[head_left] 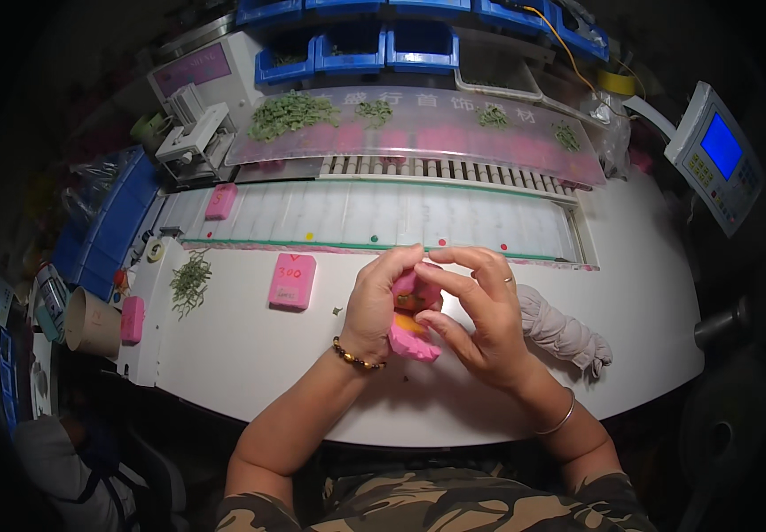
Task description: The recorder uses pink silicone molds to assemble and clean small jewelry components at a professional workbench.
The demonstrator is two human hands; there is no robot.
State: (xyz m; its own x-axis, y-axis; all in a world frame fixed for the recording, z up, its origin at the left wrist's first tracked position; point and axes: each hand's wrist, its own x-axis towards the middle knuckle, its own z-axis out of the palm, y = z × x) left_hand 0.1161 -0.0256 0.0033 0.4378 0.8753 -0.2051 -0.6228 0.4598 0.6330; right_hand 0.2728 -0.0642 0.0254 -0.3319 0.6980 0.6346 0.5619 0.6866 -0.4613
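Note:
A pink rubber mould is in my hands over the front middle of the white table. Its two halves are parted, and yellow-orange patches show inside. My left hand is wrapped round the mould's left side. The right hand has its index finger on the upper half and its thumb by the opening; the other fingers are curved and off the mould. Something small and dark green seems to sit in the gap, too small to name. Left of my hands lies a closed pink mould block with handwriting on it. A tiny green piece lies between.
Green branched pieces lie in a heap at the left. A rolled grey cloth rests right of my hand. Behind runs a glass-edged white strip, with a clear shelf above. A control panel stands at right, blue bins at back.

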